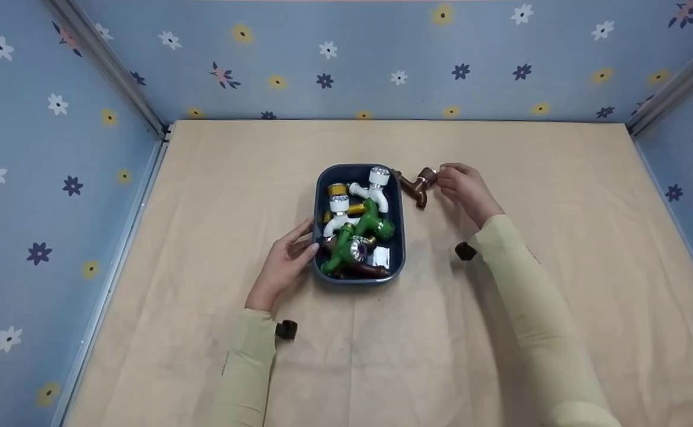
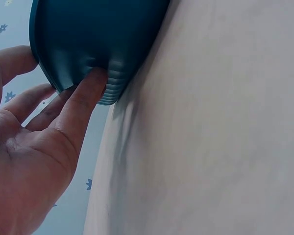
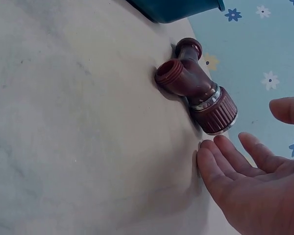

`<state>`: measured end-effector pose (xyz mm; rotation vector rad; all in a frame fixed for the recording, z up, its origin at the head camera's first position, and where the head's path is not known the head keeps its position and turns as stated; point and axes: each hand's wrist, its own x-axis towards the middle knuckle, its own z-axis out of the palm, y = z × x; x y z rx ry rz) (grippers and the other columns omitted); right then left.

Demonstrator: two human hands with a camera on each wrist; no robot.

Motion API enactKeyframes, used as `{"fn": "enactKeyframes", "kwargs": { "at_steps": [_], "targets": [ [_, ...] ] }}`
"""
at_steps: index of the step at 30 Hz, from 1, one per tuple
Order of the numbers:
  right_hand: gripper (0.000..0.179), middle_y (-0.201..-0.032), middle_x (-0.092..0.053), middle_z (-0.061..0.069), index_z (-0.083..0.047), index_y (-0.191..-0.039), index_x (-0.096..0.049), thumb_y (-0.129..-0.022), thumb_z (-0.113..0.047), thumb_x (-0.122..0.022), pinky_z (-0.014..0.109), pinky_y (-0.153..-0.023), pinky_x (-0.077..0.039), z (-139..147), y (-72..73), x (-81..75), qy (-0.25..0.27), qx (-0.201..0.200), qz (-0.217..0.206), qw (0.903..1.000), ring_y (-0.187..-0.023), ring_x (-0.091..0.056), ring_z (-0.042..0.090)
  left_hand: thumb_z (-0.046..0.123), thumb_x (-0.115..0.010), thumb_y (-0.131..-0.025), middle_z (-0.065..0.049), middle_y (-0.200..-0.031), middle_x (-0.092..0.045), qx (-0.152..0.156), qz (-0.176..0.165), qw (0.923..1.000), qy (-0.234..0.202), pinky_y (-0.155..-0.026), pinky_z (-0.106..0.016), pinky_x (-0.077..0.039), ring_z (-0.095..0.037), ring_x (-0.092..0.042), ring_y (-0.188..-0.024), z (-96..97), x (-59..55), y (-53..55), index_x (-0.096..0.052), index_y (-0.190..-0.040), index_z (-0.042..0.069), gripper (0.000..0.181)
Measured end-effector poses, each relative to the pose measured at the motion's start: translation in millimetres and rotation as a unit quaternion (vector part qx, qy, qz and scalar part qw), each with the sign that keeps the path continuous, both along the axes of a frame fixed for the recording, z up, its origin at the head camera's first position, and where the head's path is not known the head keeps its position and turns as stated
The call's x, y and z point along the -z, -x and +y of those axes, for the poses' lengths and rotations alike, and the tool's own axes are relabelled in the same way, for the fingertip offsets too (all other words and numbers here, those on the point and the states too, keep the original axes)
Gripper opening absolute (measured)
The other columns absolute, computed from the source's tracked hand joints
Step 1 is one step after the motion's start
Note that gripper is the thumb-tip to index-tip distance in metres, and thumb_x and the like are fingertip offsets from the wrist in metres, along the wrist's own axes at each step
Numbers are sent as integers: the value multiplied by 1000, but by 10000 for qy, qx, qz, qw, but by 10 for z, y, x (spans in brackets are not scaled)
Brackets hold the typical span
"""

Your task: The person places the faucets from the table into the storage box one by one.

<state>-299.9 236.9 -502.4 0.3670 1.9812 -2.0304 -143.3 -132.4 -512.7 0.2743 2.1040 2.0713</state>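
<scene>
A dark blue plastic bin [image 1: 403, 252] stands on the table, holding several taps. Among them are green taps [image 1: 372, 223], white taps [image 1: 377, 191], a yellow-capped piece [image 1: 338, 190] and a dark brown tap [image 1: 367, 271]. My left hand [image 1: 284, 261] touches the bin's left side with fairly straight fingers; in the left wrist view a fingertip lies against its outer wall [image 2: 103, 39]. Another brown tap [image 1: 415, 188] lies on the table just right of the bin. Beside its ribbed knob [image 3: 215, 112] is my right hand [image 1: 465, 190], fingers extended and thumb apart, with nothing gripped.
A beige cloth [image 1: 352, 356] with creases covers the table. Blue flowered panels [image 1: 364, 53] stand at the back and both sides, with metal framing [image 1: 109, 71] at the corners. Dark wrist-camera pieces [image 1: 287, 330] jut from both sleeves.
</scene>
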Motion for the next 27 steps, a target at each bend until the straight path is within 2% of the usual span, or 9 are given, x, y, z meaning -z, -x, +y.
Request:
{"fn": "enactKeyframes", "kwargs": {
  "at_steps": [6,10,13,17,24,27],
  "targets": [
    [48,-130,-47,18,5,-139,-37,-98,-19,-48,38,-105,-37,-34,57,-11,-116,-188,-66,9997,-121,-47,28,2,-56,-95,-25,-147,-34,23,-45,10000,-79,-94,-33,-47,-43,-43,-126,12,1,4,-31,-147,0,58],
    [44,-117,-47,11,4,-136,-38,-101,-24,-41,37,-102,-36,-60,87,-6,-251,-495,-85,9984,-108,-47,23,3,-57,-95,-24,-148,-33,25,-49,10000,-47,-92,-33,-48,-42,-44,-126,5,-4,-2,-32,-147,0,58],
    [43,-113,-49,9,3,-134,-42,-103,-27,-38,37,-99,-35,-78,105,0,-200,-573,-145,9981,-102,-47,21,4,-57,-95,-22,-148,-34,12,-26,10000,-16,-93,-34,-48,-41,-45,-126,0,-18,-3,-33,-147,1,57],
    [49,-117,-53,10,1,-136,-44,-103,-35,-36,38,-102,-32,-80,99,-13,-83,-505,-214,9985,-109,-46,23,4,-57,-95,-22,-148,-35,14,30,10000,30,-95,-36,-46,-41,-45,-125,-4,-21,6,-33,-147,1,57],
    [56,-133,-46,16,3,-140,-40,-104,-39,-29,38,-109,-27,-53,66,14,0,-687,-59,9976,-123,-40,26,5,-57,-96,-24,-147,-36,0,9,10000,91,-95,-37,-46,-41,-46,-124,-4,-17,0,-34,-147,2,57],
    [57,-136,-45,16,3,-140,-41,-104,-40,-29,37,-109,-27,-47,49,25,-55,-738,-36,9973,-124,-40,24,5,-58,-96,-23,-146,-37,-29,-27,9999,135,-95,-36,-46,-41,-47,-124,-5,-14,-3,-34,-147,3,57]
  ]
}}
